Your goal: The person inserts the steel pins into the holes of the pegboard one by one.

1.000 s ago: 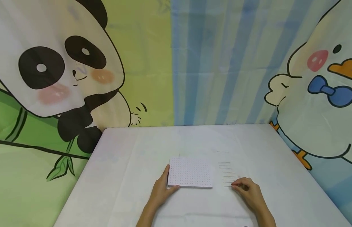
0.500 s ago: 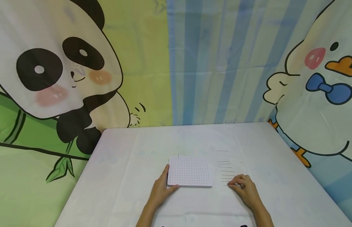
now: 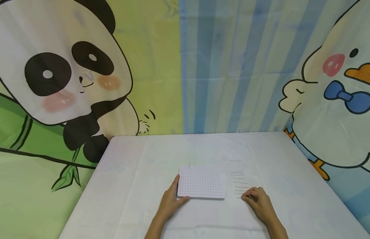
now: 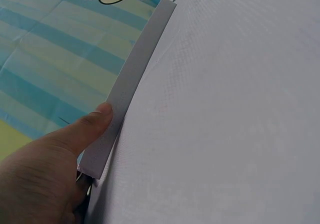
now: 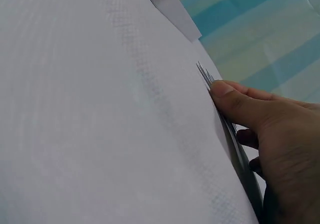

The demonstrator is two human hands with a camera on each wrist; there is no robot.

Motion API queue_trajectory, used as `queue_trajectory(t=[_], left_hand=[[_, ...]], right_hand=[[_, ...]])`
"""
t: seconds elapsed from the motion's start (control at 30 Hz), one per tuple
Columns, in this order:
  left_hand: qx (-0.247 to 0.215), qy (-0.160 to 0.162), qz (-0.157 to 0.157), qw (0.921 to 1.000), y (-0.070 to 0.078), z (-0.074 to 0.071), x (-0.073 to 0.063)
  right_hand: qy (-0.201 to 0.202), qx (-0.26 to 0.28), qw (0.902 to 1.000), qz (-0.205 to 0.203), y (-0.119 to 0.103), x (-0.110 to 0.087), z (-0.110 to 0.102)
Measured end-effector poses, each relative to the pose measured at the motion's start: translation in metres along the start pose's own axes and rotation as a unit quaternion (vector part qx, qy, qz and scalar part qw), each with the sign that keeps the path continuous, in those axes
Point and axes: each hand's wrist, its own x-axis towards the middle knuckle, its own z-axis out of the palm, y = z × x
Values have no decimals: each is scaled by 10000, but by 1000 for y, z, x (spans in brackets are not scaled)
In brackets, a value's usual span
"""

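Observation:
A white pegboard [image 3: 201, 182] with a grid of small holes lies on the table, its front side [image 4: 132, 76] showing in the left wrist view. My left hand [image 3: 169, 200] grips its near left corner, thumb on the front side and fingers along the left side. A thin metal pin [image 3: 189, 164] stands up at the board's far left corner. To the right of the board lie several thin metal pins [image 3: 241, 183] in a loose column. At the near end of that column my right hand [image 3: 259, 201] pinches a thin metal pin [image 5: 204, 75] between thumb and forefinger.
The table [image 3: 137, 212] has a white cover. Behind it hangs a curtain [image 3: 155, 66] printed with a panda and a duck. A single pin [image 3: 235, 160] lies apart at the far end of the column.
The right hand's fingertips have shifted slightly left along the nearest pin. The left hand and the board hold their place; the head view has tilted a little.

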Motion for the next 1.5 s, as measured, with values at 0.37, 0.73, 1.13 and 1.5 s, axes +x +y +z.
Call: queue_trajectory(t=[0.37, 0.73, 1.13, 1.5], left_hand=[[-22, -3, -103, 9999, -3, -3, -4], [-37, -108, -74, 9999, -3, 4, -3], [96, -107, -10, 9999, -5, 1, -1], [149, -110, 22, 9998, -5, 0, -2]], right_hand=[[434, 842, 9955, -6, -30, 27, 34], [584, 2057, 9769, 53, -87, 76, 98], [583, 2417, 9678, -391, -114, 107, 150], [649, 1757, 9739, -1279, -120, 114, 161]])
